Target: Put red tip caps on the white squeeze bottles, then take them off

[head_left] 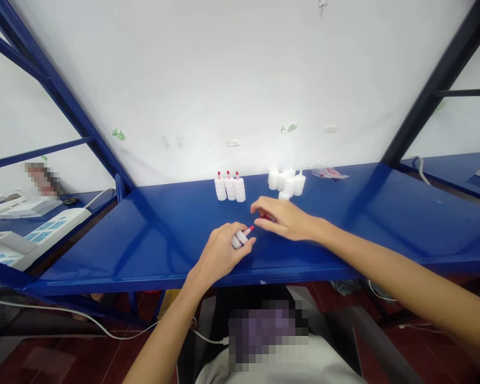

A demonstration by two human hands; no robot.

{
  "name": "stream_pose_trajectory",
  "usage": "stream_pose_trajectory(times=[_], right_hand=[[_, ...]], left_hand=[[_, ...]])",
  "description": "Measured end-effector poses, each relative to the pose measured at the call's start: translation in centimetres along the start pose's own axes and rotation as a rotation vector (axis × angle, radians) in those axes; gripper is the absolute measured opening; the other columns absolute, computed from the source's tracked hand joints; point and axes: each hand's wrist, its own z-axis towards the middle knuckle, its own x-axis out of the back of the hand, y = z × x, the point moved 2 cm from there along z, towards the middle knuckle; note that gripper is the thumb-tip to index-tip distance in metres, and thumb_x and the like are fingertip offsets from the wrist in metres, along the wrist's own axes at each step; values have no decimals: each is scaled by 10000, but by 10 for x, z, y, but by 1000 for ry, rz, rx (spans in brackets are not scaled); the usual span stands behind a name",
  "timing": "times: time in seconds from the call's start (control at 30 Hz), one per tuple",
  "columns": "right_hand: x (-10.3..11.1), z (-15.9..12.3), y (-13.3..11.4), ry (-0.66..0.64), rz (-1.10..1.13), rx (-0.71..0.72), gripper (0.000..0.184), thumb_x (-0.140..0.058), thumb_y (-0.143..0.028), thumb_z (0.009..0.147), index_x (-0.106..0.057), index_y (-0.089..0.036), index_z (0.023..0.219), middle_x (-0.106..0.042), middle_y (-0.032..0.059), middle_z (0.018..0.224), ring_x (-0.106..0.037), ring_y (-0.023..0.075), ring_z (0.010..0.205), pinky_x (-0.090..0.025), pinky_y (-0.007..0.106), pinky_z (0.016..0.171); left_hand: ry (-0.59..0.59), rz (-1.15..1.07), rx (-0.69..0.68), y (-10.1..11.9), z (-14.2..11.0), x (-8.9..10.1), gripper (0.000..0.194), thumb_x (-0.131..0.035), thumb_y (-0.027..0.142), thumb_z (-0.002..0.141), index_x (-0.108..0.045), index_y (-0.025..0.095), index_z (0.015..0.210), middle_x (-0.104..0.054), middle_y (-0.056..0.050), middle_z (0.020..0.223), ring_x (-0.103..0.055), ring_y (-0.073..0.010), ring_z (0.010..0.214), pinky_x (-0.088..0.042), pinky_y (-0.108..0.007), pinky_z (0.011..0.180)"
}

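My left hand [226, 246] is wrapped around a small white plastic squeeze bottle [237, 241], which tilts with its red-tipped nozzle pointing up to the right. Just right of that tip, my right hand [283, 217] is palm down with curled fingers. A small red cap [267, 217] shows partly inside that curl; the fingers hide the rest. Behind my hands stand three white bottles with red tips [230, 188], side by side. Beyond my right hand is a cluster of several white bottles without red tips [287, 181], and one more white bottle [284, 196] is partly hidden by the hand.
A clear plastic bag with red pieces [330, 173] lies at the back right of the blue table [164, 234], against the white wall. Blue frame posts rise on both sides. At the left are a white power strip [56, 229] and a cable. Another person's hand is blurred there.
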Motion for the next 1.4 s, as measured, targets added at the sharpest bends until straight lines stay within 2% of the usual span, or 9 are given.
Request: stream_pose_trajectory(times=[0.13, 0.3, 0.47, 0.63, 0.83, 0.97, 1.17, 1.3, 1.4], right_hand=[[-12, 1, -11, -116, 16, 115, 316, -398, -461, 1001, -548, -185, 1038, -595, 54, 943, -510, 160, 753, -387, 293, 683], [-18, 0, -12, -174, 95, 113, 279, -398, -414, 1011, -546, -180, 972, -581, 33, 880, -493, 144, 714, -375, 276, 664], [-17, 0, -15, -171, 223, 68, 261, -465, -402, 989, -545, -175, 886, -537, -8, 748, -446, 120, 638, -342, 256, 615], [-18, 1, -15, -223, 403, 80, 247, -478, -386, 984, -532, -171, 875, -484, -33, 697, -391, 104, 602, -320, 241, 577], [-15, 2, -16, -160, 342, 74, 338, -349, -383, 1030, -487, -182, 796, -495, -15, 711, -414, 114, 625, -330, 259, 615], [-15, 0, -14, -185, 228, 55, 324, -386, -436, 1018, -485, -192, 830, -512, -15, 718, -437, 123, 628, -319, 263, 610], [-17, 0, -17, -194, 155, 83, 302, -368, -420, 1023, -446, -200, 832, -477, -13, 747, -415, 124, 634, -312, 262, 609], [-21, 1, -18, -238, 305, 99, 361, -323, -419, 1029, -378, -210, 740, -398, -35, 678, -358, 113, 593, -306, 261, 588], [-17, 0, -11, -182, 406, 42, 417, -258, -428, 1031, -294, -220, 671, -304, -48, 619, -293, 106, 558, -283, 259, 556]], left_hand=[[-42, 103, -48, 4, 0, 1, 163, -560, 342, 924, -597, 195, 867, -641, 2, 823, -550, -175, 783, -358, -330, 762], [-88, 95, -43, 5, 0, 1, 221, -523, 374, 957, -580, 190, 850, -620, -15, 910, -526, -184, 897, -343, -336, 814], [-74, 64, -71, 5, -1, 1, 216, -555, 385, 943, -571, 191, 849, -626, 7, 812, -516, -171, 815, -348, -321, 796], [-160, 11, -52, 7, -4, 3, 260, -520, 428, 960, -578, 194, 863, -629, 15, 783, -521, -144, 706, -372, -284, 705], [-146, -69, -111, 8, -5, 4, 227, -463, 392, 996, -572, 199, 1044, -651, -26, 965, -578, -157, 821, -418, -278, 750], [-117, -121, -96, 3, -4, 2, 269, -491, 402, 988, -555, 226, 1181, -651, -38, 1081, -599, -175, 943, -429, -295, 847], [-147, -142, -78, 2, -2, 2, 258, -537, 427, 962, -577, 214, 1102, -650, -29, 1017, -589, -171, 885, -428, -288, 806], [-172, -87, -121, 4, -4, 2, 244, -476, 412, 993, -549, 185, 940, -601, -12, 874, -522, -143, 751, -397, -261, 700], [-123, -46, -150, 5, -5, 3, 227, -439, 380, 1011, -548, 182, 1031, -595, -36, 939, -541, -155, 811, -409, -271, 744]])
